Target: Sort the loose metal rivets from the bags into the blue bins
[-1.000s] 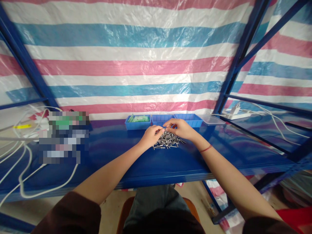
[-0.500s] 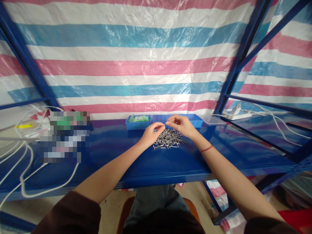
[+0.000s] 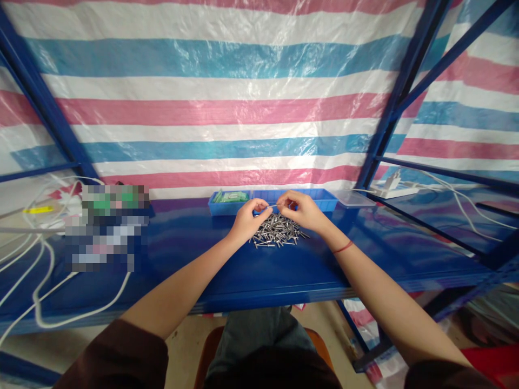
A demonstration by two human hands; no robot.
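Note:
A heap of several small metal screws lies on the blue shelf. My left hand and my right hand are raised just above the heap, fingers pinched together. Between them they hold one thin metal screw, each hand gripping an end. Behind the hands stand blue plastic bins, the left bin holding green packets.
White cables trail over the shelf's left side beside a blurred patch. A clear plastic tray and a white power strip sit at the right. Blue frame posts and a striped tarp close the back.
Both hands have lifted a little off the screw heap and drawn together, the pinched screw now held higher between them.

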